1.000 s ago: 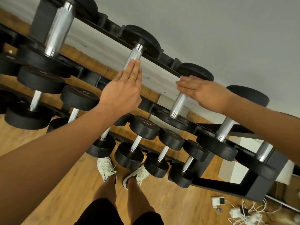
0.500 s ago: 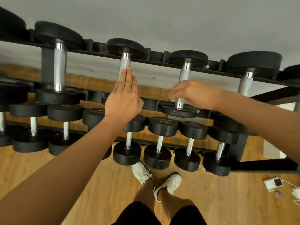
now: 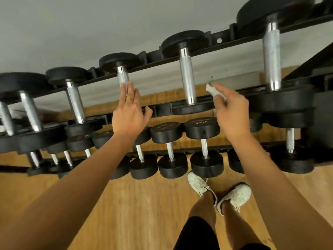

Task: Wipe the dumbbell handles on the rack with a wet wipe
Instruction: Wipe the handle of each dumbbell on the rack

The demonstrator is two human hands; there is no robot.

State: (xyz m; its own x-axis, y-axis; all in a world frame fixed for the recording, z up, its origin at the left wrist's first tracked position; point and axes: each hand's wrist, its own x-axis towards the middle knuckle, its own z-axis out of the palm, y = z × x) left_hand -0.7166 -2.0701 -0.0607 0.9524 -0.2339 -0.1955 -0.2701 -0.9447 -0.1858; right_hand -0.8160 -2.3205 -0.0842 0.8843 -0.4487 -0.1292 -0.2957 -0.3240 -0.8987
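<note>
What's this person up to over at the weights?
A person stands at a dumbbell rack, cleaning the handles. The right hand pinches a crumpled white wipe in the air just right of a chrome handle on the top shelf, not touching it. The left hand reaches up with straight fingers, their tips against the next handle to the left.

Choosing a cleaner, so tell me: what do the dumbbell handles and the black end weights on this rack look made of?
Handles: bare metal, likely chromed steel; silvery, with a duller knurled grip between shinier ends. End weights: probably rubber or urethane coated; matte black, almost no glare, though painted iron can't be excluded.
</note>
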